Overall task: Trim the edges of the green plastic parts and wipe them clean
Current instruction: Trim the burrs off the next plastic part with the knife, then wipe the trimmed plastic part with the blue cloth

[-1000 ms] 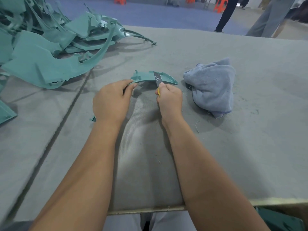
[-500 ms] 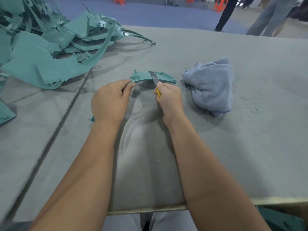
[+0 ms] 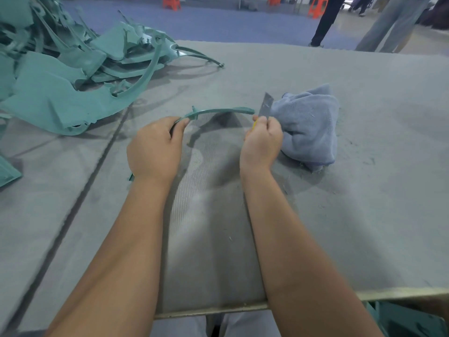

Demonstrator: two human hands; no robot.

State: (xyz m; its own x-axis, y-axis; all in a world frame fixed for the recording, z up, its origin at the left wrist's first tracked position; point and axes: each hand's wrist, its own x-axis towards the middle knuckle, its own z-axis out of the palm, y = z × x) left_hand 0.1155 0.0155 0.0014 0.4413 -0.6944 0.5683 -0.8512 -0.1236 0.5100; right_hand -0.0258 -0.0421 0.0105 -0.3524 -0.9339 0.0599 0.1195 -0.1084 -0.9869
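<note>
Head view: we look down over both forearms onto a grey felt-covered table (image 3: 340, 215). Left hand (image 3: 155, 149) is clenched around the near end of a curved green strip (image 3: 218, 111); the thumb and fingers pinch it where it leaves the fist. The strip arches up and to the right above the table, edge-on to us, with a small tab standing up near its left part. A short green tip shows below the left wrist; we cannot tell whether it belongs to the same strip.

Right hand (image 3: 263, 139) grasps a knife by its yellow handle, of which only a sliver shows, fingers closed around it. Blade (image 3: 266, 107) points up and slightly away, flat grey, just beside the strip's right end; we cannot tell whether the two touch.

Blue-grey cloth (image 3: 313, 127) lies crumpled on the table just right of the right hand, partly behind the blade.

Pile (image 3: 60, 76) of green parts sits at far left, well apart from the hands.

Fine shavings speckle the table near the cloth.
</note>
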